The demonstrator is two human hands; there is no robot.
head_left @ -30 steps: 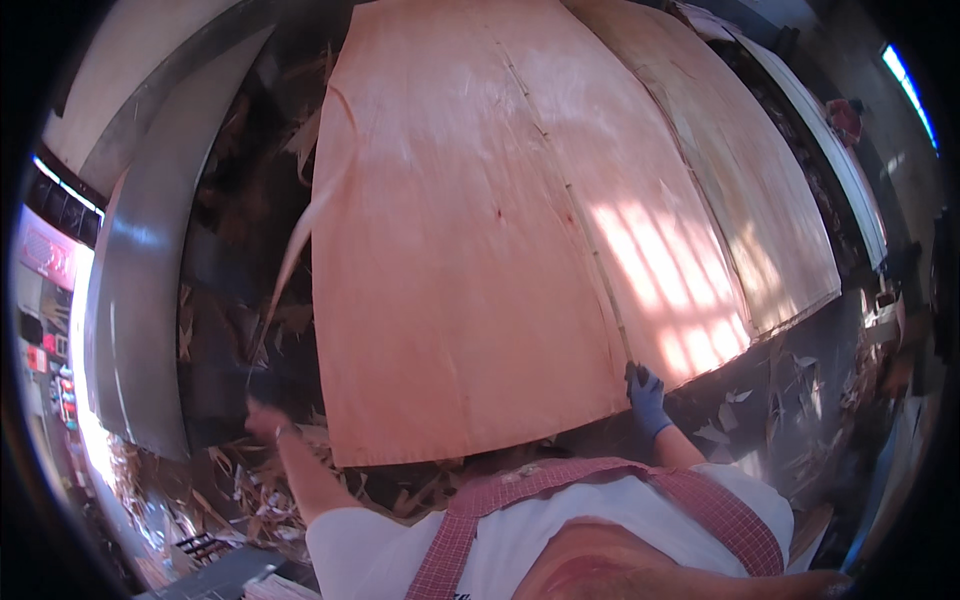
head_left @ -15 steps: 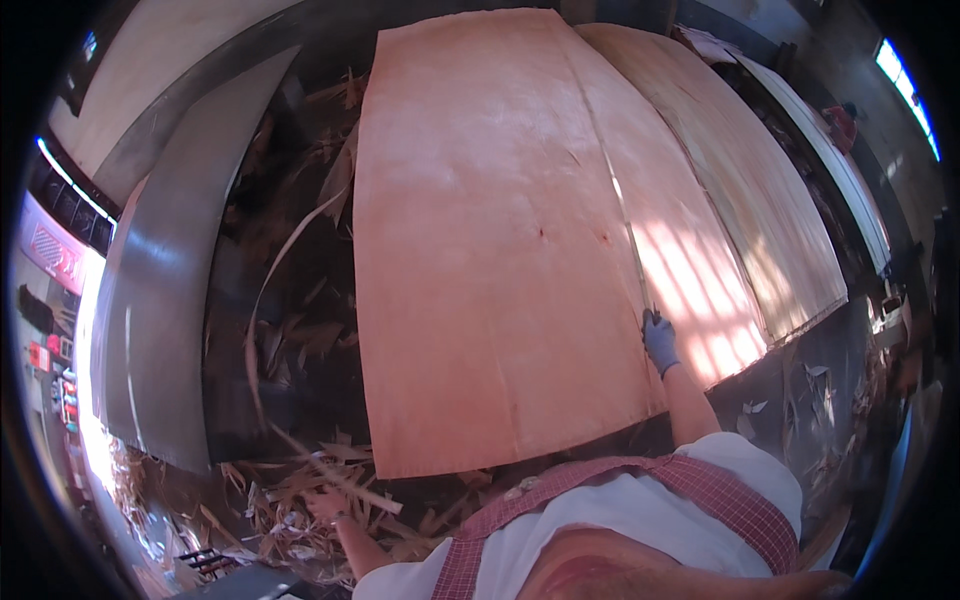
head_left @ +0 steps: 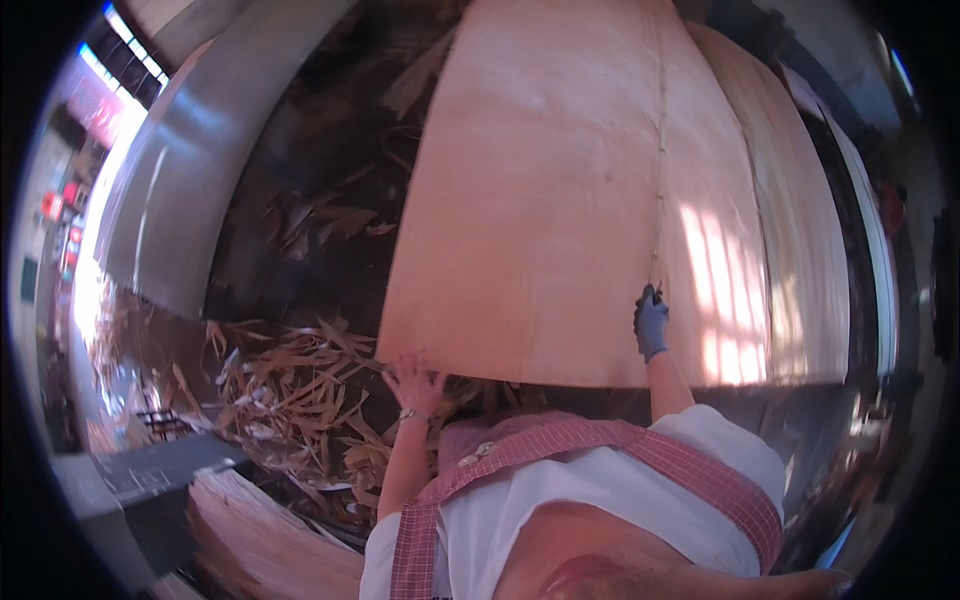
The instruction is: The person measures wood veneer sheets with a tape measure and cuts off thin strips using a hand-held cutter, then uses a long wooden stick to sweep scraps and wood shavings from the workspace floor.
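A large, thin pinkish-tan wood veneer sheet (head_left: 530, 230) lies in front of me. Its near left corner is under the fingers of my left hand (head_left: 414, 384), which is bare, spread and holding nothing. My right hand (head_left: 652, 326), in a blue-grey glove, rests on the veneer towards the right. It is closed round a small dark hand tool (head_left: 650, 292); the glove hides most of it, and its exact kind cannot be made out. From the tool a narrow, broken seam (head_left: 660, 170) runs away from me along the veneer.
Tangled veneer strips (head_left: 290, 385) cover the ground at the left. Beyond them stands a long grey metal panel (head_left: 185, 180). More veneer (head_left: 800, 200) lies at the right, barred sunlight falling near it. A grey metal block (head_left: 165, 470) sits at the lower left.
My left hand has come from the scrap heap to the sheet's near left corner. The long loose strip beside it has dropped from sight. My right hand still grips the tool; the view has shifted.
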